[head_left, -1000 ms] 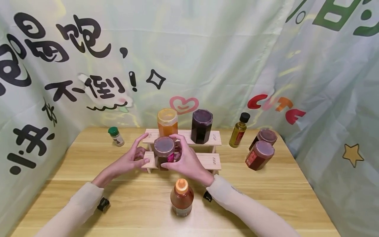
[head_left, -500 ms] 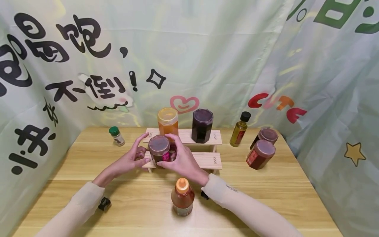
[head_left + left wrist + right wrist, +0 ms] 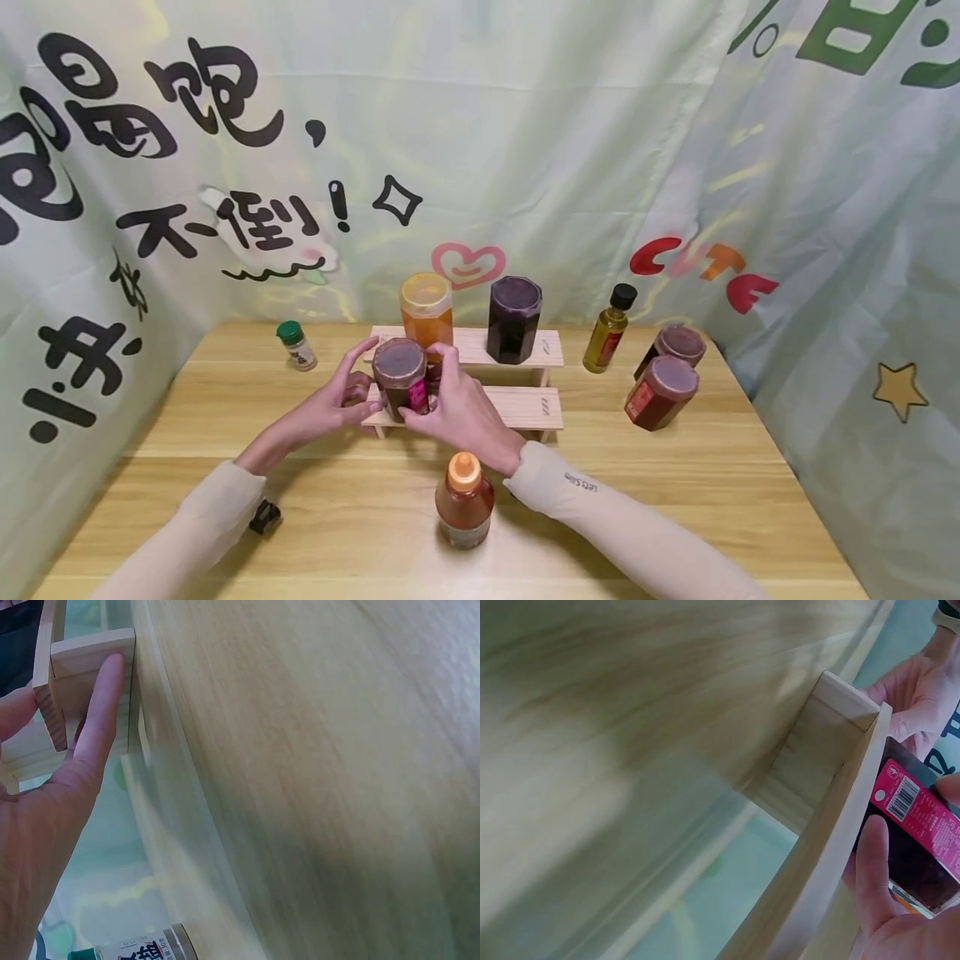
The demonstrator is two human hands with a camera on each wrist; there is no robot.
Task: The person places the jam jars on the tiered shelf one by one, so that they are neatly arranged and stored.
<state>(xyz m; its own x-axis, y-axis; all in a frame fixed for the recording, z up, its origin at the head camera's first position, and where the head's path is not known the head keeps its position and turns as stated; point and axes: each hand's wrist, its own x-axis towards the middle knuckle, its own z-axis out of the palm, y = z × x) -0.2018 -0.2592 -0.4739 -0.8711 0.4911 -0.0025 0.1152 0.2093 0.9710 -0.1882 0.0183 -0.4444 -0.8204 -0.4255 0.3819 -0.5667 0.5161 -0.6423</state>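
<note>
My right hand (image 3: 468, 417) grips a dark, faceted jar (image 3: 399, 358) with a pink label at the left end of the lower step. The right wrist view shows the jar's barcode label (image 3: 911, 806) beside the step edge, thumb along the side. My left hand (image 3: 326, 408) holds the left end of the two-step wooden rack (image 3: 521, 407); in the left wrist view one finger lies along the rack's end piece (image 3: 90, 649). On the upper step stand an orange-yellow jar (image 3: 426, 312) and a dark purple jar (image 3: 515, 321).
An orange-capped sauce bottle (image 3: 464, 504) stands in front of the rack. To the right are an oil bottle (image 3: 609, 331), a red-labelled jar (image 3: 662, 393) and another dark jar (image 3: 678, 342). A green-capped shaker (image 3: 297, 346) stands left. Printed cloth (image 3: 570, 167) surrounds the table.
My right hand has moved the pink-labelled jar slightly left along the lower step, and its label has turned a little. My left hand keeps its place at the rack's end.
</note>
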